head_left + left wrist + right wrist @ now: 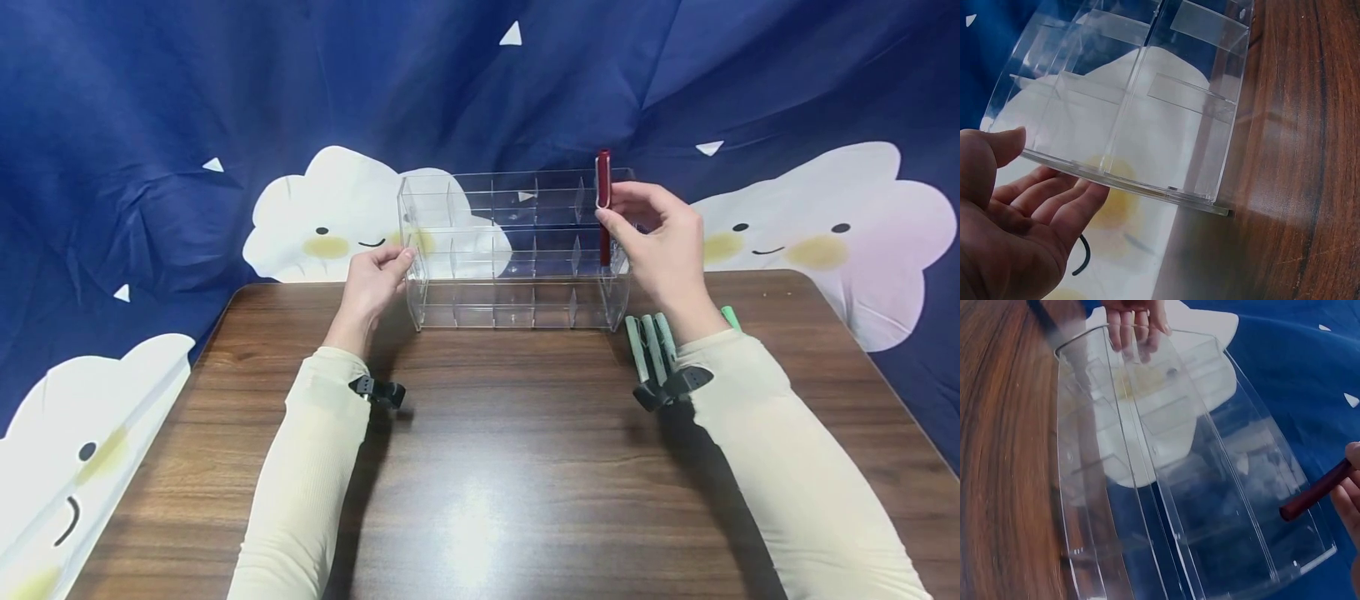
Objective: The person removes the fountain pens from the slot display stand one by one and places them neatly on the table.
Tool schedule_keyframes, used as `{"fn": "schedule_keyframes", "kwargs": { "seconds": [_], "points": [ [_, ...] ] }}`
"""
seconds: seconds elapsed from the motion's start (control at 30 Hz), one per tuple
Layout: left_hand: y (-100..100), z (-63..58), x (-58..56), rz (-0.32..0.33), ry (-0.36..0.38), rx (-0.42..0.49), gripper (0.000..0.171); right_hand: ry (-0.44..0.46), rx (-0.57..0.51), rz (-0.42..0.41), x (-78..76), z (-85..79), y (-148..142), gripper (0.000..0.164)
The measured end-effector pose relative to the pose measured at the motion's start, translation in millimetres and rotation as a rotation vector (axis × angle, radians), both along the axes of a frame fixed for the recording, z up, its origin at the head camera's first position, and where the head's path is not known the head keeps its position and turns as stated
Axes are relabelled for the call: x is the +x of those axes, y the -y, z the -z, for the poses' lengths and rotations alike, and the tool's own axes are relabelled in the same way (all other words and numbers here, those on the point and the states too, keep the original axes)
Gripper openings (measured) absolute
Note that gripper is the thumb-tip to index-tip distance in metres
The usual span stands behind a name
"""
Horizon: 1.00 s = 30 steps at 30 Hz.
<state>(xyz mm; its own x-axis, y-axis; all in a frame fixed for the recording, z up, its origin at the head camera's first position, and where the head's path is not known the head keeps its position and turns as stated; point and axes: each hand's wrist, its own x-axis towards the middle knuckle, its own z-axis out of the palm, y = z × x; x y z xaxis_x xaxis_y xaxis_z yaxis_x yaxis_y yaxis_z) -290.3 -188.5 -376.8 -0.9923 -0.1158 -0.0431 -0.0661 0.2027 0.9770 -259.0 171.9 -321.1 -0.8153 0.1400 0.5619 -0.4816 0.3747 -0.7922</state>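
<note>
A clear plastic organizer (513,277) with several small compartments stands upright at the back of the table. My left hand (378,279) holds its left side; in the left wrist view the thumb (1010,145) is at one edge and the fingers (1075,203) lie against the outside of the side wall. At the organizer's right end, my right hand (663,237) pinches a dark red pen (604,179) between thumb and fingers. The pen is upright in the head view, in front of the upper right compartments. Its lower end (1294,509) shows over the organizer in the right wrist view.
Several green pens (651,346) lie on the wooden table (480,433) under the right wrist. Another green piece (731,317) shows just beyond the right forearm. A blue curtain (420,75) with white clouds hangs behind the table.
</note>
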Motion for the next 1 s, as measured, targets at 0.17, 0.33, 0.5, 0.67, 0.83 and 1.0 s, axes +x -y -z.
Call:
{"fn": "schedule_keyframes", "kwargs": {
  "seconds": [0.17,0.33,0.5,0.67,0.83,1.0],
  "points": [
    [-0.3,0.5,-0.3,0.000,-0.002,0.011,0.044,0.000,-0.039,0.017,6.2,7.0,-18.4,0.031],
    [0.2,2.1,-1.3,-0.004,-0.001,0.010,0.045,0.019,-0.018,0.074,13.7,15.6,-36.1,0.031],
    [0.1,2.3,-0.6,-0.009,0.002,0.003,0.044,0.043,-0.033,0.119,21.0,24.6,-53.5,0.031],
    [0.2,1.6,0.3,-0.008,0.004,-0.009,0.044,0.080,-0.041,0.151,28.4,35.2,-71.8,0.029],
    [0.9,2.0,-0.3,-0.008,0.006,-0.026,0.045,0.098,-0.005,0.188,35.9,45.6,-91.8,0.029],
    [-0.1,1.6,-0.6,-0.004,0.009,-0.006,0.046,0.144,0.024,0.251,43.1,54.3,-113.8,0.030]
  ]
}}
